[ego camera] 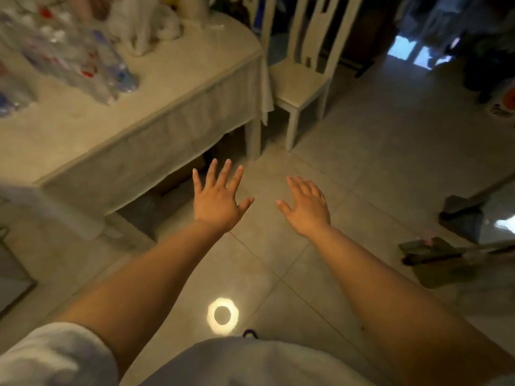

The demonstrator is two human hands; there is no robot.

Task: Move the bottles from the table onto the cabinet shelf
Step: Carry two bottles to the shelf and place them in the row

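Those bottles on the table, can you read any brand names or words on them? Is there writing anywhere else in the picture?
No text can be read anywhere in this view.
bottles: red and blue patches that look like labels and caps show, but motion blur leaves no letters legible.
tablecloth: plain, no print.
chair: no markings.
Both hands, left hand and right hand, are empty and bear no writing.
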